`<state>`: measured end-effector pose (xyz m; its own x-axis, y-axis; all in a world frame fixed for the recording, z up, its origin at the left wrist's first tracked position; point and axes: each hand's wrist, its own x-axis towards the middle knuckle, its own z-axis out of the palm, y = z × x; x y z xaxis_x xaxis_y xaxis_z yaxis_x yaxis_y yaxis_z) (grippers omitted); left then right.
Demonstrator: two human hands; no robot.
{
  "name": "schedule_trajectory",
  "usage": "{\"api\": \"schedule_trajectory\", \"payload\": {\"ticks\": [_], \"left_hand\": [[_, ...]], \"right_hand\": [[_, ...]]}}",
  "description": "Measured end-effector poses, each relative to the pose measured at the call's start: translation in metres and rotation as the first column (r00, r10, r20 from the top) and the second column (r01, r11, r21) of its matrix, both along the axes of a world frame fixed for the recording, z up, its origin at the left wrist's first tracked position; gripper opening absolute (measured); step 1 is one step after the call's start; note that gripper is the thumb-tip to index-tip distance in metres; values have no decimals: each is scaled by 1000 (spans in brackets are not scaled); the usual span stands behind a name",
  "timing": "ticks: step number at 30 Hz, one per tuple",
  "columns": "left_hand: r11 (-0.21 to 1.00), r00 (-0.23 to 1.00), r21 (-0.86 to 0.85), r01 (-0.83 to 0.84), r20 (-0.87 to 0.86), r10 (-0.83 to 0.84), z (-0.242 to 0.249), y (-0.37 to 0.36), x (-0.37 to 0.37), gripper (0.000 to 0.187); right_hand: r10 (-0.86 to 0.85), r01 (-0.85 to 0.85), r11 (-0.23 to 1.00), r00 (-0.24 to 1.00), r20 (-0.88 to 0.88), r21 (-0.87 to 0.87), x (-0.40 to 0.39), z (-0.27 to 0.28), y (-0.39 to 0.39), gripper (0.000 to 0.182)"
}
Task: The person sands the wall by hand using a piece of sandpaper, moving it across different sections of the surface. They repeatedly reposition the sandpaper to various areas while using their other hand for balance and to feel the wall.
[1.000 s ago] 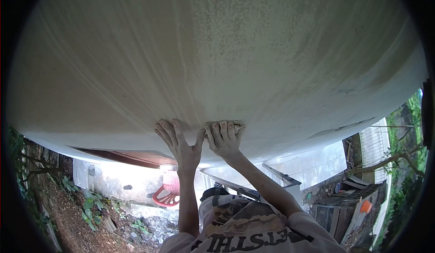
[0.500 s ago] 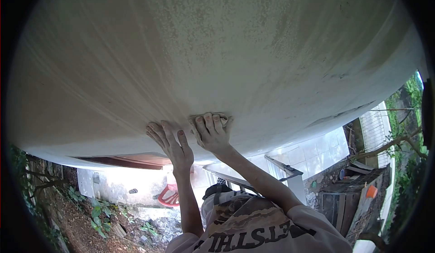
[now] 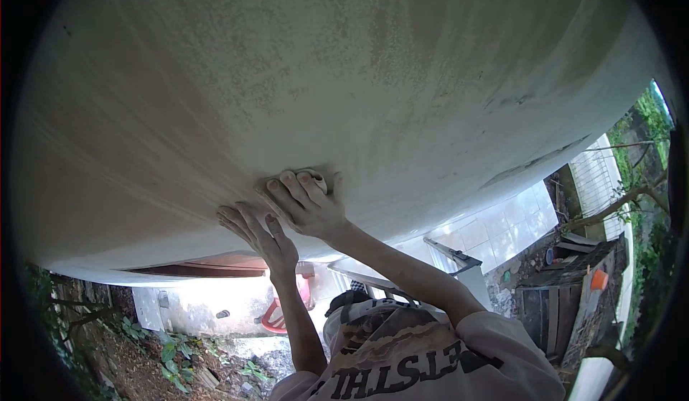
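A pale, streaked wall (image 3: 344,99) curves across the view above me. My right hand (image 3: 308,207), dusty white, presses a folded sheet of sandpaper (image 3: 320,180) flat against it. The sheet's curled edge shows beyond the fingertips; most of it is hidden under the fingers. Just to the left and lower, my left hand (image 3: 270,243) rests on the wall with fingers stretched out and thumb apart. It holds nothing.
A metal ladder (image 3: 373,280) stands below my arms. Beneath are a red plastic chair (image 3: 274,319), a tiled ledge (image 3: 502,225), a wooden crate-like structure (image 3: 549,311) with an orange pot (image 3: 599,280), and leafy ground (image 3: 172,354) at left.
My right hand has slid left and slightly up along the wall with the sandpaper, coming closer to my left hand. My left hand has shifted a little left and down; the view has tilted slightly.
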<state>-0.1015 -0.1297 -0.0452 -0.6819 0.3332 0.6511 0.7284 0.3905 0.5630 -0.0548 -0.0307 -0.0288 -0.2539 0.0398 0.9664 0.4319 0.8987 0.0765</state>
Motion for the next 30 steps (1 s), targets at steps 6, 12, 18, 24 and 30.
{"api": "schedule_trajectory", "payload": {"ticks": [6,12,18,24,30], "left_hand": [[1000,1000,-14,3,-26,-4,5,-2,0,57],[1000,1000,10,-10,-14,10,2,0,0,57],[1000,1000,-2,4,-9,-4,4,-2,0,56],[1000,999,4,10,-53,-10,1,-3,-3,55],[1000,999,25,8,-38,-7,1,-2,-2,54]], "right_hand": [[34,-28,998,995,89,-62,5,-57,-4,48],[34,-44,992,996,-86,-116,-1,115,1,53],[5,-2,998,999,45,-56,0,-15,-7,49],[111,-105,991,991,71,-87,2,-11,-7,46],[-34,33,999,994,-101,-4,-8,98,5,49]]}}
